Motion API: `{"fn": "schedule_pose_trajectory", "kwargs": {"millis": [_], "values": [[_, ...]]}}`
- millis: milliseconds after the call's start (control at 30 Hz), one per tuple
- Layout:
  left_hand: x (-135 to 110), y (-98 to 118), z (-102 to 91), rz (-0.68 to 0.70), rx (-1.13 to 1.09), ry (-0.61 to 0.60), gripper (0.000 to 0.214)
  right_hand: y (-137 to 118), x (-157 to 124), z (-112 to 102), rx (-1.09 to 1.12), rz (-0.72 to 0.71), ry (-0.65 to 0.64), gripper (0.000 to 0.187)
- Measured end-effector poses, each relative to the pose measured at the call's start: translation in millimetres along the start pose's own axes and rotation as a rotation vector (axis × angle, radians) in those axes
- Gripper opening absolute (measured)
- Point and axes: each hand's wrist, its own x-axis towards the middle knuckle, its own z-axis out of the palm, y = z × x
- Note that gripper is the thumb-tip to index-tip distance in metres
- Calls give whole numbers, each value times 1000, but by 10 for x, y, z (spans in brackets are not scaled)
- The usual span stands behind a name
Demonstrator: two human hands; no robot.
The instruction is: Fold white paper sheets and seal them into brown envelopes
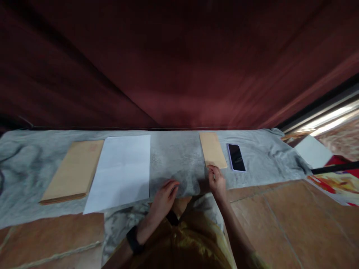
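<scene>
My right hand (217, 182) has its fingers pinched together at the near left corner of a small brown envelope (213, 150), which lies flat on the grey cloth. Just right of that envelope is a phone (236, 157) with a dark screen and a pale purple edge. My left hand (166, 195) hovers by the near edge of the cloth, fingers loosely bent, thumb a little apart, holding nothing. To its left lie white paper sheets (122, 170). Beside them, farther left, is a stack of larger brown envelopes (74, 170).
The grey cloth (176, 153) covers a long narrow surface. A dark red curtain (179, 74) hangs along its far side. Tiled floor (269, 220) shows in front. At the right are a white box-like thing (313, 151) and a colourful printed sheet (338, 185).
</scene>
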Motion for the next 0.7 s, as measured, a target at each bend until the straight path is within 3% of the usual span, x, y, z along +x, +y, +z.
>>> {"fn": "schedule_pose_trajectory", "kwargs": {"millis": [100,167,300,400,467,567,700], "values": [[28,-168,-294,87,234,211,33,-207,-117,322,270,138,-114,25],[31,-289,-559,77,399,361,42,-419,-207,585,570,316,-213,28],[-30,-511,-1126,-167,678,569,65,-910,-326,1072,1053,628,-502,39],[-123,-672,-1474,-390,813,592,79,-1170,-347,1335,1184,768,-580,38],[-192,-766,-1626,-461,866,557,82,-1254,-357,1459,1205,817,-585,35],[-270,-846,-1715,-433,919,520,79,-1283,-390,1574,1198,836,-574,29],[-287,-836,-1695,-410,960,501,70,-1275,-427,1604,1183,804,-582,26]]}}
